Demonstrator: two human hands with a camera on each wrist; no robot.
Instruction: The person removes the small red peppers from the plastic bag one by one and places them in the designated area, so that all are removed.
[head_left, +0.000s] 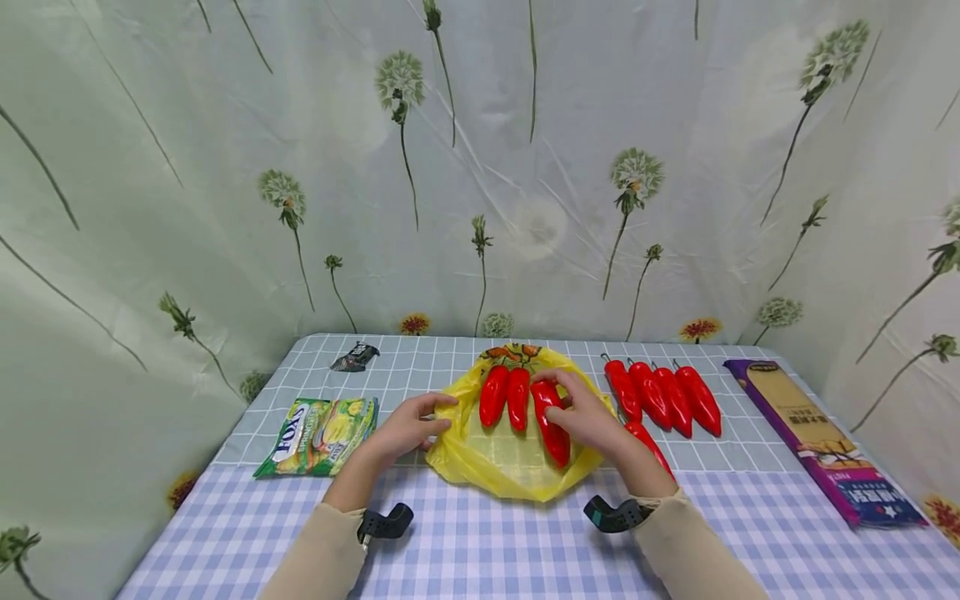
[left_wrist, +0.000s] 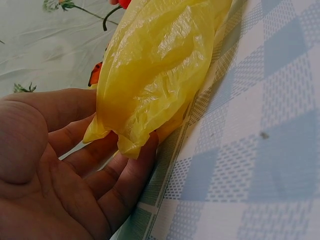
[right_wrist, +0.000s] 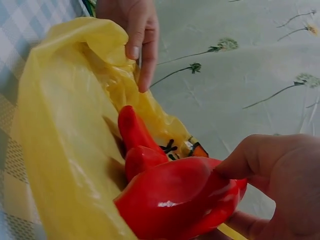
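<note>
A yellow plastic bag (head_left: 517,487) lies spread with its mouth open in the middle of the table. Inside it, two red peppers (head_left: 493,397) lie side by side near its back. My right hand (head_left: 588,412) grips another red pepper (right_wrist: 175,197) between thumb and fingers, tilted over the bag beside those two. At the bag's left rim, my left hand (head_left: 407,429) pinches the plastic, thumb on one side and fingers on the other. The left wrist view shows the crumpled bag edge (left_wrist: 131,142) between these fingers.
Several red peppers (head_left: 678,400) lie in a row right of the bag; one more pepper (head_left: 648,443) is partly hidden by my right forearm. A purple packet (head_left: 817,433) lies far right. To the left are a green FOX'S bag (head_left: 318,437) and a small black wrapper (head_left: 356,357).
</note>
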